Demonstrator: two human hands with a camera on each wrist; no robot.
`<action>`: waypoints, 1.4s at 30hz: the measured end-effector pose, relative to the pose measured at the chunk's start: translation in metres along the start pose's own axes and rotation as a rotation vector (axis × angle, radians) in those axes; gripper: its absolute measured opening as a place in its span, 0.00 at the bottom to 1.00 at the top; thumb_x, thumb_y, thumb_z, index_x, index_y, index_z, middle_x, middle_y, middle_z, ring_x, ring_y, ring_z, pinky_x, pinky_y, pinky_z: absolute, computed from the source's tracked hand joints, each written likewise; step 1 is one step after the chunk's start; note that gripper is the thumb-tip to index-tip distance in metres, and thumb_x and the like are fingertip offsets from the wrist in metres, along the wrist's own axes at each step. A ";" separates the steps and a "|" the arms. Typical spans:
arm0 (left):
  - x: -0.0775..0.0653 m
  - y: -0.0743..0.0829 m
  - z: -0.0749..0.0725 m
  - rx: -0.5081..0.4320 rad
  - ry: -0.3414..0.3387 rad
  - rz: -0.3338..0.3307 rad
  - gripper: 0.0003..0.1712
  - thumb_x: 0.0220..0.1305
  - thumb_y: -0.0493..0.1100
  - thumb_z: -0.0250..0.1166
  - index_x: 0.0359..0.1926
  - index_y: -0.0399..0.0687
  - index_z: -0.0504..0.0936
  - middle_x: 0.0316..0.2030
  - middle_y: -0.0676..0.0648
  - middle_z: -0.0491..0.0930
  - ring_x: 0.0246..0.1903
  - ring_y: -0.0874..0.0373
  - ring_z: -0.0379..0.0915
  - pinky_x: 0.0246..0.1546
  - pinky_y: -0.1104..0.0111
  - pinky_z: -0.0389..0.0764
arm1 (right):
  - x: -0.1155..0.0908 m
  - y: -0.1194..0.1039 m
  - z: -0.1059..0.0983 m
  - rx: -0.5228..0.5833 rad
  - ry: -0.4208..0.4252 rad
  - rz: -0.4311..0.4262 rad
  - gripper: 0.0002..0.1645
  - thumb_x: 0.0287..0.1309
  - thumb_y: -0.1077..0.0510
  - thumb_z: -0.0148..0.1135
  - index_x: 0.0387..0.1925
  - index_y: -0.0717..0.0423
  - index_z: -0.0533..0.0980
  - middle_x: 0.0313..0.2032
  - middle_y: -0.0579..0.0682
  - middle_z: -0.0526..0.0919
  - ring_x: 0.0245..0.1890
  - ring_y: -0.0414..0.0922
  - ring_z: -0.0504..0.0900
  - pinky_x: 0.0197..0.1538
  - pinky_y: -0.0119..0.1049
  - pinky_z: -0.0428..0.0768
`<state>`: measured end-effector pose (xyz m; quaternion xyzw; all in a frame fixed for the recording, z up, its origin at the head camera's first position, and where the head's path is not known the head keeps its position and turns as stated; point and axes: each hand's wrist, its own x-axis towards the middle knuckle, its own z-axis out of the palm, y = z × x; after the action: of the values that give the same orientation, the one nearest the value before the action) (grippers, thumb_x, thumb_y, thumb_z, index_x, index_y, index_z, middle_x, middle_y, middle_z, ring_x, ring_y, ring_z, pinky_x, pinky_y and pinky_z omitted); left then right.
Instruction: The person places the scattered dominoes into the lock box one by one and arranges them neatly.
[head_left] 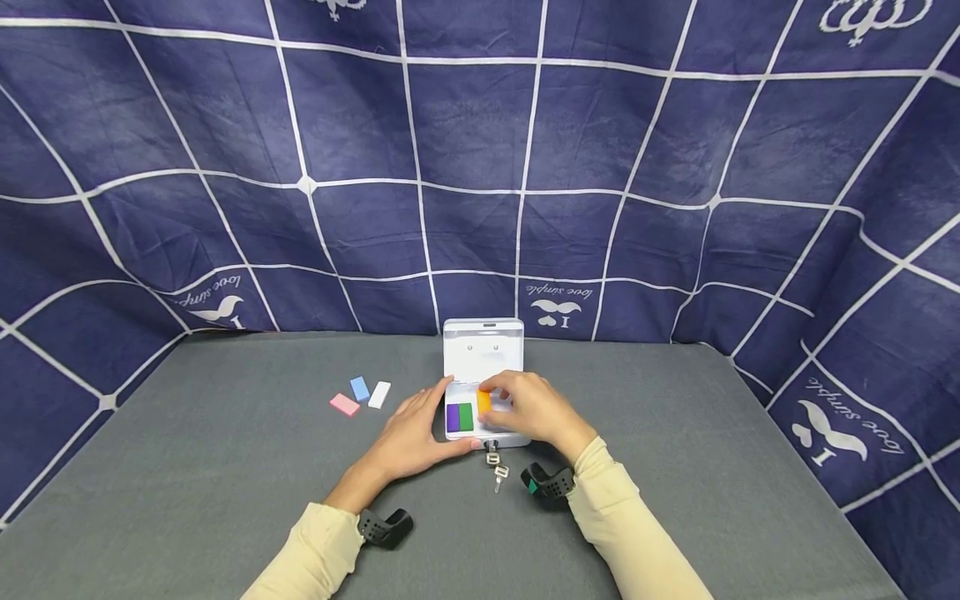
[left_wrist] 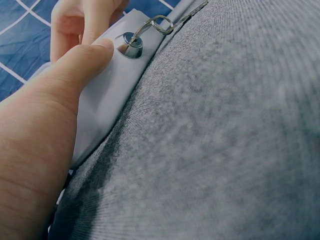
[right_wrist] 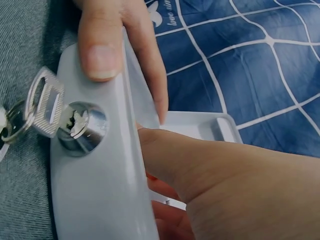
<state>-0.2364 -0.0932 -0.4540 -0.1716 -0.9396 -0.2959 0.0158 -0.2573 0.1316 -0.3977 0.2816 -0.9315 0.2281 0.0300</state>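
A small white cash box stands with its lid raised. My left hand holds its left side, thumb on the front wall and index finger reaching toward the hinge. Inside, my right hand pinches an orange block between thumb and fingers. A purple block and a green block lie side by side in the box's left part. A key sits in the front lock, and a second key hangs from it by a ring. In the right wrist view the orange block is mostly hidden.
Left of the box, a pink block, a blue block and a white block lie close together on the grey tabletop. A blue checked cloth hangs behind the table and along its sides.
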 end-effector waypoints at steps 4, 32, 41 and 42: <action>0.001 0.001 0.000 0.005 0.006 0.004 0.65 0.47 0.79 0.67 0.79 0.57 0.53 0.72 0.42 0.67 0.72 0.43 0.61 0.71 0.46 0.62 | 0.000 0.002 0.002 0.000 -0.009 -0.004 0.25 0.52 0.50 0.76 0.52 0.52 0.83 0.45 0.46 0.88 0.42 0.44 0.84 0.46 0.40 0.82; 0.001 -0.002 0.000 0.020 0.018 0.024 0.65 0.48 0.79 0.66 0.79 0.56 0.52 0.71 0.41 0.67 0.72 0.44 0.61 0.73 0.48 0.61 | 0.002 0.000 0.012 -0.033 -0.022 -0.013 0.23 0.51 0.48 0.77 0.48 0.50 0.85 0.41 0.44 0.88 0.39 0.41 0.81 0.44 0.40 0.81; 0.001 -0.001 -0.001 0.009 0.011 0.026 0.65 0.48 0.78 0.67 0.79 0.56 0.52 0.72 0.42 0.67 0.73 0.45 0.61 0.74 0.49 0.60 | 0.003 -0.004 0.014 -0.038 -0.034 0.031 0.23 0.50 0.47 0.78 0.48 0.49 0.86 0.41 0.45 0.88 0.39 0.41 0.80 0.44 0.39 0.80; 0.001 -0.001 -0.001 0.010 0.011 0.027 0.65 0.48 0.78 0.67 0.79 0.56 0.52 0.72 0.42 0.67 0.73 0.45 0.61 0.74 0.49 0.60 | 0.003 -0.004 0.014 -0.037 -0.037 0.034 0.23 0.50 0.48 0.78 0.48 0.50 0.86 0.41 0.46 0.88 0.39 0.42 0.80 0.45 0.40 0.81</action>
<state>-0.2376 -0.0946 -0.4537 -0.1824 -0.9385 -0.2920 0.0260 -0.2564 0.1210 -0.4079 0.2692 -0.9406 0.2063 0.0140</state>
